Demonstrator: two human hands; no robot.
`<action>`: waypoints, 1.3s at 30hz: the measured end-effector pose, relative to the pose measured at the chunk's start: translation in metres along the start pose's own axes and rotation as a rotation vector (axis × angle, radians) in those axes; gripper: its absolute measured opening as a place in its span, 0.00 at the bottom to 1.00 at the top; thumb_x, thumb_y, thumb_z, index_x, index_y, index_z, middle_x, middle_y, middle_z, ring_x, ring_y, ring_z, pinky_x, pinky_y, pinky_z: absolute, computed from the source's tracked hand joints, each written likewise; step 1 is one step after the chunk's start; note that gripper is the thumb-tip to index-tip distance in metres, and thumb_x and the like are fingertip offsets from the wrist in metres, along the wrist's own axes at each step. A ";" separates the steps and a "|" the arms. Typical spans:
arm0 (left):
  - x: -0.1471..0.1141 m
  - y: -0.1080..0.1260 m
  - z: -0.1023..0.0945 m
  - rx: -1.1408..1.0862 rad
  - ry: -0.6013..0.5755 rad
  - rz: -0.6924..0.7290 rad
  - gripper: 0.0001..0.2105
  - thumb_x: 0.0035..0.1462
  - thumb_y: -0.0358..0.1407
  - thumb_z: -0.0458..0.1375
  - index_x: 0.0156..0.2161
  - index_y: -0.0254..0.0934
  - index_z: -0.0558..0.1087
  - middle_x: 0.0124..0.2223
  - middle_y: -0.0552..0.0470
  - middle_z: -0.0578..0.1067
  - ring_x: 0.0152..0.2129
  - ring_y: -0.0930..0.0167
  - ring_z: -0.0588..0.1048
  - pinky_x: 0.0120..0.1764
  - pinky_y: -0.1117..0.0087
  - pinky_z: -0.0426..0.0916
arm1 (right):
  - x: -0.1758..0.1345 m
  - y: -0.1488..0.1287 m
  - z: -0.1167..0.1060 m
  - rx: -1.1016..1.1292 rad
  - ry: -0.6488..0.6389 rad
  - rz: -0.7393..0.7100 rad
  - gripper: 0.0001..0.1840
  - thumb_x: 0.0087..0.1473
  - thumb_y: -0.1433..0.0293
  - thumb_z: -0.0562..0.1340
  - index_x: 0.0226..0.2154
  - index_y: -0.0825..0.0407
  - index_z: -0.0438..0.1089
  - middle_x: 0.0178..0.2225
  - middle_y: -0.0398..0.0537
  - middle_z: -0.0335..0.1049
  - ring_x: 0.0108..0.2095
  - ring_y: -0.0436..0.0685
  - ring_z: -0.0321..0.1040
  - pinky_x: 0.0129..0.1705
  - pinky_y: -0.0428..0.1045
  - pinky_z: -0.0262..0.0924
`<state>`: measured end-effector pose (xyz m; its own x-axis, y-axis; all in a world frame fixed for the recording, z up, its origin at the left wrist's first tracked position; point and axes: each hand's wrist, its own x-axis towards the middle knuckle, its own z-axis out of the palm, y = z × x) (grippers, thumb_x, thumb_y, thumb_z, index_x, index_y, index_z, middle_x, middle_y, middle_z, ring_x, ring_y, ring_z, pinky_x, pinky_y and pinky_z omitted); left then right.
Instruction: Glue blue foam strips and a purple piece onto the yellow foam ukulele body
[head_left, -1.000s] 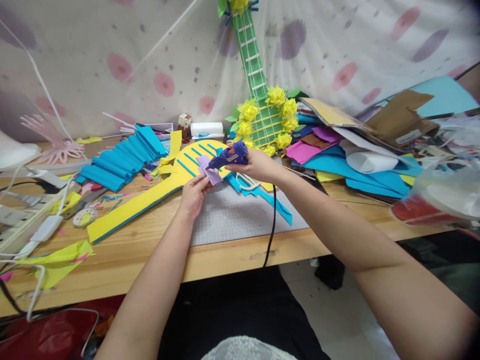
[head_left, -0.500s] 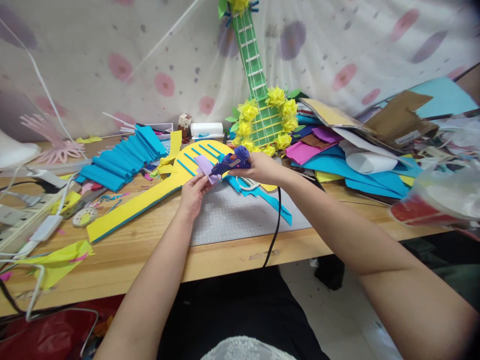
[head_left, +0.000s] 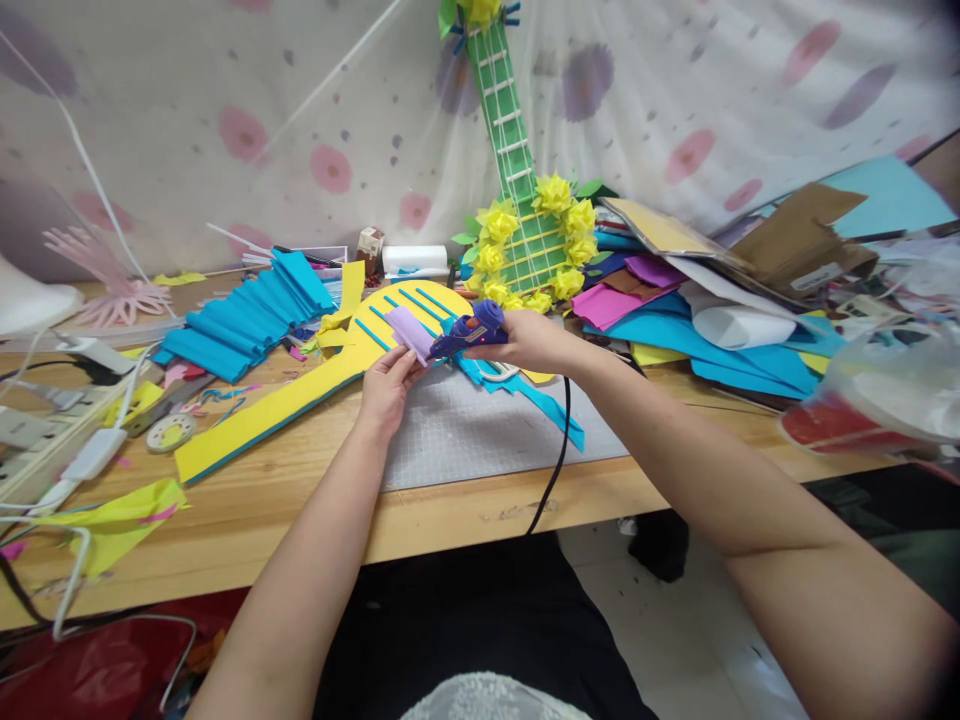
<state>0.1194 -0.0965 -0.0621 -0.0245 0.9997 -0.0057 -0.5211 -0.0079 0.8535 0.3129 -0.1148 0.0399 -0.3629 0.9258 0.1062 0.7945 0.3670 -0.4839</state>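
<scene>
Firstly, at the far left of the desk (head_left: 247, 525), pink looped strips (head_left: 124, 300) lie near the rear edge, and a crumpled yellow scrap (head_left: 131, 525) rests at the front. Next to the right, a white ring-shaped roll (head_left: 170, 432) lies flat, with pleated blue paper (head_left: 244, 318) behind it.

A yellow guitar-shaped cutout (head_left: 274, 418) extends from there to the centre, its neck pointing left and its body bearing blue strips. Over the body's near part, the left hand (head_left: 386, 390) has its fingers pinched on the near end of a folded lilac piece (head_left: 409, 332). Beneath and nearer the front is a gridded grey mat (head_left: 465, 435).

Immediately right, a dark blue glue gun (head_left: 469, 330) points left, nozzle at the lilac piece's right edge; contact cannot be determined. The fingers of the right hand (head_left: 531, 342) are wrapped around its handle. A black cable (head_left: 564, 430) hangs below.

Behind stands a green guitar model (head_left: 506, 125) with yellow flowers. Farther right, coloured sheets (head_left: 712, 355) are piled, then a clear container (head_left: 855, 375) with red contents.
</scene>
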 end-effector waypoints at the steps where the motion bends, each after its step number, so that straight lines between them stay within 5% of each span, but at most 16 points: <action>1: 0.000 0.000 0.000 -0.003 0.002 0.006 0.13 0.34 0.36 0.67 0.29 0.34 0.76 0.28 0.51 0.77 0.26 0.72 0.75 0.40 0.66 0.69 | 0.000 0.000 0.000 -0.006 -0.008 -0.001 0.21 0.46 0.58 0.63 0.42 0.49 0.72 0.38 0.47 0.73 0.39 0.58 0.69 0.40 0.50 0.60; 11: 0.002 -0.001 -0.002 -0.058 -0.009 0.017 0.10 0.38 0.35 0.66 0.29 0.35 0.73 0.27 0.53 0.77 0.26 0.74 0.75 0.40 0.68 0.70 | -0.010 0.010 -0.001 0.089 0.032 0.028 0.22 0.45 0.56 0.63 0.41 0.51 0.72 0.36 0.45 0.73 0.36 0.55 0.68 0.38 0.47 0.60; 21: 0.004 -0.004 -0.005 -0.018 0.072 0.078 0.12 0.36 0.37 0.67 0.26 0.32 0.71 0.22 0.53 0.74 0.24 0.71 0.76 0.40 0.61 0.72 | -0.017 0.033 -0.009 0.323 0.149 0.190 0.22 0.44 0.52 0.61 0.23 0.56 0.67 0.13 0.40 0.57 0.16 0.45 0.52 0.19 0.44 0.49; 33: 0.002 -0.001 -0.005 -0.004 0.091 0.118 0.12 0.36 0.37 0.67 0.24 0.31 0.71 0.22 0.54 0.72 0.25 0.71 0.75 0.42 0.60 0.71 | -0.021 0.061 0.015 0.491 0.446 0.276 0.19 0.44 0.54 0.62 0.20 0.55 0.66 0.12 0.39 0.56 0.14 0.44 0.51 0.17 0.44 0.48; 39: 0.008 0.005 -0.012 -0.025 0.154 0.128 0.12 0.37 0.33 0.66 0.31 0.34 0.73 0.27 0.54 0.74 0.25 0.74 0.74 0.41 0.64 0.70 | -0.037 0.098 0.039 0.496 0.662 0.385 0.20 0.42 0.53 0.61 0.24 0.56 0.70 0.14 0.42 0.62 0.16 0.47 0.56 0.21 0.45 0.55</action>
<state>0.1068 -0.0885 -0.0641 -0.2212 0.9750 0.0205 -0.5267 -0.1371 0.8389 0.3852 -0.1165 -0.0449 0.3595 0.8954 0.2628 0.4470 0.0820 -0.8908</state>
